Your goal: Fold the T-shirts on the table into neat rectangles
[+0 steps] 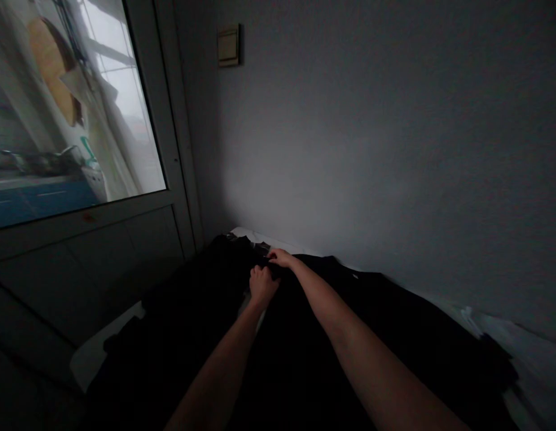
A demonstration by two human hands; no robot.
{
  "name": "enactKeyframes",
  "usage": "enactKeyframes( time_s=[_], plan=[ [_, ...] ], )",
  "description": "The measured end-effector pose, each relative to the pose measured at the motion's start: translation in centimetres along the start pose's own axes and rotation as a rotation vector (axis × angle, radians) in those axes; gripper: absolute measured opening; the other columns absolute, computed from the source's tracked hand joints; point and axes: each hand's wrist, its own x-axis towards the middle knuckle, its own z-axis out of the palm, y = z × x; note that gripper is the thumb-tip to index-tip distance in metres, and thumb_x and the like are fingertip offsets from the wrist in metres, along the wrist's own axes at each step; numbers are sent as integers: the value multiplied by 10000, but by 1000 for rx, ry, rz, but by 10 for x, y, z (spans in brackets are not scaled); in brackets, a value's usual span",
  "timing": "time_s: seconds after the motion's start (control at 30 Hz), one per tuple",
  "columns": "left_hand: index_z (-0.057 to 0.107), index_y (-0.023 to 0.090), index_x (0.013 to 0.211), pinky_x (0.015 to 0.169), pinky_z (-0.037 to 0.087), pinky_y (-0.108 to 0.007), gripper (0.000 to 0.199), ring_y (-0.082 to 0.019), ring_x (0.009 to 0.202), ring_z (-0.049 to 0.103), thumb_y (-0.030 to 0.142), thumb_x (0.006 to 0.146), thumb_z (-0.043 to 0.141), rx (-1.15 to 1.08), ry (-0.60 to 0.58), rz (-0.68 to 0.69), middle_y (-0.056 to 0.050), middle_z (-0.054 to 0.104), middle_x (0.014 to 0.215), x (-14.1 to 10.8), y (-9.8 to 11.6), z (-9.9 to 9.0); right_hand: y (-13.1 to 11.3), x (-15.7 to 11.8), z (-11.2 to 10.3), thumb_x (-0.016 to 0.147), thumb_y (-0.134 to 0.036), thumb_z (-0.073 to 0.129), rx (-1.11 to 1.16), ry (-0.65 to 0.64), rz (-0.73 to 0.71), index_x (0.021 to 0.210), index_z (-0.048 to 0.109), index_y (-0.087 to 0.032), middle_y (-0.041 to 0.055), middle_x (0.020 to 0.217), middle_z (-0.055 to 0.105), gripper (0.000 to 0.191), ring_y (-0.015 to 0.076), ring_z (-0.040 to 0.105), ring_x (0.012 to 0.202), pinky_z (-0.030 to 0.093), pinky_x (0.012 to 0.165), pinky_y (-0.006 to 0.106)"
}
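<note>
A large black garment (349,323) lies spread over a white table; its kind is lost in the dark. My left hand (263,286) is closed on the cloth near its far edge, knuckles up. Just beyond and to the right, my right hand (281,257) pinches the same cloth with bent fingertips. The two hands are close together, with a fold of black fabric between them. A darker patterned bit of cloth (262,246) shows at the table's back edge beside my right fingertips.
The white table (91,353) meets a grey wall (349,131) with a light switch (228,45). On the left stands a door frame (176,173) with a glass pane; a kitchen shows through it. Pale plastic-like material (520,341) lies at the right.
</note>
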Motion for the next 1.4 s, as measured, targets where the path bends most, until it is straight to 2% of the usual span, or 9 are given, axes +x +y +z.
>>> enactKeyframes(
  time_s=[0.23,0.4,0.57,0.7,0.83,0.97,1.03,1.2,1.4],
  plan=[
    [659,171,711,796,450,-276,139,-211,935,589,217,672,784,-165,-164,192,-56,619,991,22,-22,-31,24,11,3,781,-106,623,143,81,107,847,721,-196,33,896,739,149,172,661,823,519,795,290],
    [610,167,742,612,422,-214,152,-122,649,557,161,686,751,-409,-413,161,23,595,685,29,-32,-32,17,9,8,793,-144,657,204,121,111,814,700,-202,9,830,723,75,147,653,754,521,760,267],
    [643,163,954,630,462,-218,165,-152,712,655,214,798,660,-238,-355,-46,-33,702,782,23,-30,-27,10,7,-1,910,-231,568,211,147,152,855,713,-179,11,715,709,163,122,622,590,519,636,231],
    [683,172,874,711,484,-263,198,-241,893,700,90,697,655,-42,-346,-71,-83,732,820,17,-24,-32,31,-15,-31,939,-204,489,107,298,237,980,711,-175,69,966,738,227,168,678,869,522,822,283],
    [667,142,977,770,495,-340,196,-301,976,691,157,807,572,45,-285,-77,-162,730,944,11,-13,-45,63,-58,-57,930,-149,422,-36,385,345,1056,712,-157,145,1141,701,316,230,634,1085,450,989,375],
    [575,192,1109,852,476,-338,222,-262,1054,656,300,927,509,35,-22,63,-123,700,1083,8,-3,-45,70,-95,-52,948,-218,433,-102,274,307,1136,713,-193,112,1200,700,338,226,627,1139,427,1035,370],
    [549,185,1101,879,469,-328,238,-247,1054,650,331,913,560,-43,19,78,-120,687,1077,11,-4,-36,64,-105,-41,946,-287,470,-117,209,267,1231,676,-208,91,1335,632,360,217,560,1254,380,1091,358],
    [499,153,1093,840,506,-292,420,-195,981,651,196,756,746,-406,-79,-100,-102,635,1055,29,-18,-6,47,-115,-24,983,-446,384,-242,60,255,1513,378,-166,107,1594,286,600,237,240,1478,156,1207,421],
    [496,155,1122,656,537,-235,431,-82,669,623,116,759,725,-588,-194,-147,-22,604,933,34,-17,-6,45,-116,-27,1000,-503,257,-283,-11,285,1556,270,-190,80,1622,206,638,219,154,1500,103,1214,434]
  ],
)
